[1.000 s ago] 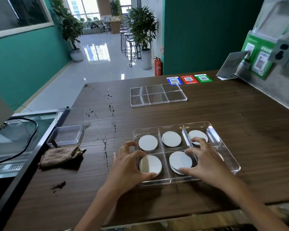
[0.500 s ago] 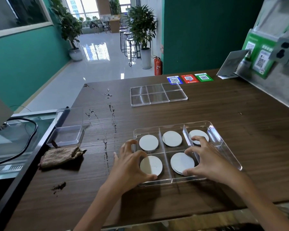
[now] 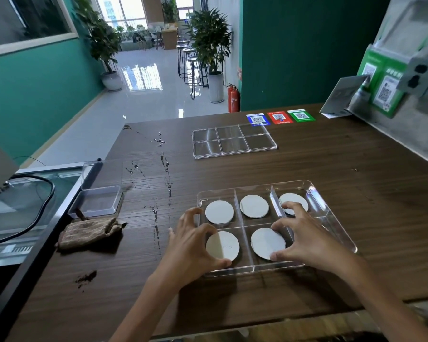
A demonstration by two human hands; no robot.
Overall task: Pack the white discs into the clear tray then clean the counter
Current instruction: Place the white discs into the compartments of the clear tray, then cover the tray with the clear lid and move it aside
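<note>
A clear six-compartment tray sits on the brown counter close to me. White discs lie in its far left, far middle and far right compartments. My left hand curls its thumb and fingers around the near-left disc. The near-middle disc is pinched between thumb and forefinger of my right hand, and one of its fingers reaches onto the far-right disc. That hand hides the near-right compartment.
A second clear divided tray lies farther back. A brown cloth and a small clear box sit at the left edge. Liquid splashes and a dark smear mark the counter. QR stickers line the far edge.
Both hands stay on the same two near discs. My right fingers have closed slightly around the near-middle disc.
</note>
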